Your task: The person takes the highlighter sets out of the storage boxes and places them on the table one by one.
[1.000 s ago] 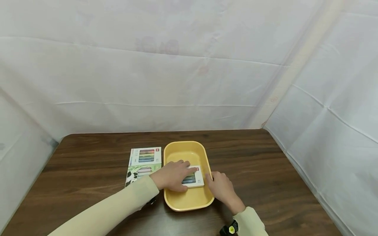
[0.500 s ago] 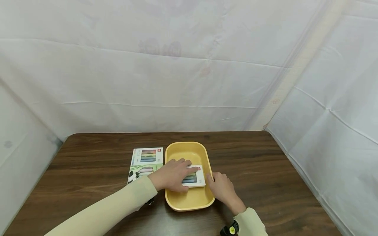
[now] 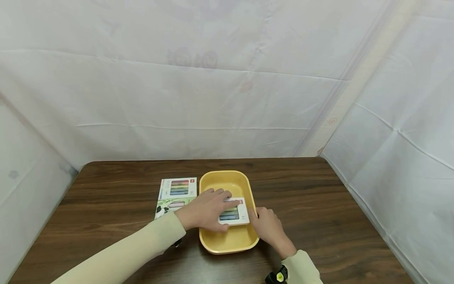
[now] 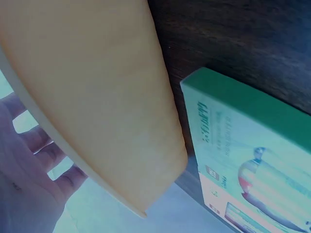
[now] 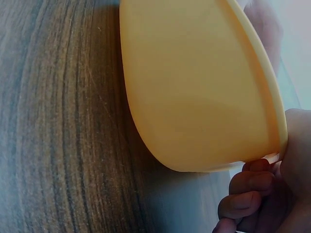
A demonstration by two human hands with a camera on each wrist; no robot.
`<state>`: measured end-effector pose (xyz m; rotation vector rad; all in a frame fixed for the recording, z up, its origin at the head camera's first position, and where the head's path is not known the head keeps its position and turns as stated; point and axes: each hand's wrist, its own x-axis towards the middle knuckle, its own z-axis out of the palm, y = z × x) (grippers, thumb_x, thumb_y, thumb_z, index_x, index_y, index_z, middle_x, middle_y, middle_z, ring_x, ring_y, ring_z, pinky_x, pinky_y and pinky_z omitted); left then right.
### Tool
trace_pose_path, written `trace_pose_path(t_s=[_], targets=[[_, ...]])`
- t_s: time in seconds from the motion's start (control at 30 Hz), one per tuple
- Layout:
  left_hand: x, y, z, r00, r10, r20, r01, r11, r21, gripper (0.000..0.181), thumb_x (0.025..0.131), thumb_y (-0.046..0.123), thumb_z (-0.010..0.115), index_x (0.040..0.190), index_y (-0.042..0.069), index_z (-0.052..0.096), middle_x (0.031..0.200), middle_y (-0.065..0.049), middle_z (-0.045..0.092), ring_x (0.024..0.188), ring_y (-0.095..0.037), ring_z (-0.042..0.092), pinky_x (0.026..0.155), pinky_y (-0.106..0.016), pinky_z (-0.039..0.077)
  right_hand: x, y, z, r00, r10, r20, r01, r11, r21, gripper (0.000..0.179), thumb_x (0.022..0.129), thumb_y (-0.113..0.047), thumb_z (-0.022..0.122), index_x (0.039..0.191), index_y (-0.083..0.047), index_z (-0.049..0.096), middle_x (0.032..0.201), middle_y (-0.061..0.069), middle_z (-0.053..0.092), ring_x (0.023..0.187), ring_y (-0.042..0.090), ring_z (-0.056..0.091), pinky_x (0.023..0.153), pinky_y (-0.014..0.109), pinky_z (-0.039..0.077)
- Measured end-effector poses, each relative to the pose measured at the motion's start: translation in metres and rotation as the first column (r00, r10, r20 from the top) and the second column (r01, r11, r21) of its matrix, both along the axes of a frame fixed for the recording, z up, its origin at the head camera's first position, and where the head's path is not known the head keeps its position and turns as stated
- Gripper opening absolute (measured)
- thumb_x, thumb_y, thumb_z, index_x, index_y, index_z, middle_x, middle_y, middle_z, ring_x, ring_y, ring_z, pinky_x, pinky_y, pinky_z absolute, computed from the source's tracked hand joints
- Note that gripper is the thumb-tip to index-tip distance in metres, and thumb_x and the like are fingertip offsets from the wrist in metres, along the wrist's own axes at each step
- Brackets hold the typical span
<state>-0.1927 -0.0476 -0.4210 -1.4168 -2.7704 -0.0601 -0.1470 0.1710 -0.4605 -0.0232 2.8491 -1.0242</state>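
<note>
A yellow plastic tray (image 3: 230, 240) stands on the table, its long sides running away from me. Inside it, toward the right wall, is a white box of coloured pens (image 3: 244, 213) with a window on its face. My left hand (image 3: 207, 209) reaches over the tray's left rim and holds this box, thumb at the near edge, index finger lying across the top. In the left wrist view, the tray's outer wall hides the box. My right hand (image 3: 269, 227) grips the tray's right rim; its fingers (image 5: 243, 201) curl against the outside in the right wrist view.
Left of the tray lies another white windowed pen box (image 3: 179, 188). Nearer me is a green panda box (image 4: 248, 150), partly behind my left forearm. Dark wood table (image 3: 337, 221) surrounds them, with white sheeting (image 3: 213, 98) behind and at the sides.
The pen box has shifted slightly right within the tray, along with my left hand. My right hand keeps its grip on the rim. The whole head view has drifted slightly.
</note>
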Motion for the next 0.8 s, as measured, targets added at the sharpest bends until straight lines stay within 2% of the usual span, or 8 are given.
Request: trace_pose_path(t_s=[0.27,0.47,0.8], targets=[[0.001,-0.008,0.002,0.999,-0.015,-0.047,0.017,0.999,0.035,0.070,0.079,0.059,0.062,0.142,0.031,0.048,0.129,-0.003,0.056,0.109,-0.018,0.055,0.089,-0.037,0.046,0.000,0.000,0.000,1.000,-0.007,-0.018,0.007,1.000,0.009,0.038,0.101,-0.027,0.043,0.070,-0.012,0.061,0.055,-0.002,0.051,0.047,0.011,0.050,0.043,0.028,0.038],[0.003,-0.013,0.003,0.998,-0.015,-0.061,0.018,0.999,0.045,0.070,0.079,0.059,0.062,0.142,0.030,0.049,0.128,-0.003,0.056,0.109,-0.018,0.055,0.091,-0.038,0.045,0.001,-0.001,0.001,1.000,-0.015,-0.005,0.015,1.000,0.007,0.038,0.101,-0.026,0.044,0.069,-0.012,0.059,0.055,-0.001,0.052,0.046,0.011,0.050,0.043,0.027,0.038],[0.009,-0.026,0.006,0.995,-0.029,-0.096,0.041,0.992,0.118,0.069,0.077,0.058,0.064,0.140,0.030,0.051,0.125,-0.002,0.057,0.106,-0.017,0.054,0.088,-0.035,0.047,0.001,-0.002,0.001,1.000,-0.027,0.005,0.027,1.000,0.007,0.038,0.100,-0.026,0.044,0.069,-0.011,0.059,0.055,-0.001,0.051,0.047,0.012,0.050,0.044,0.028,0.039]])
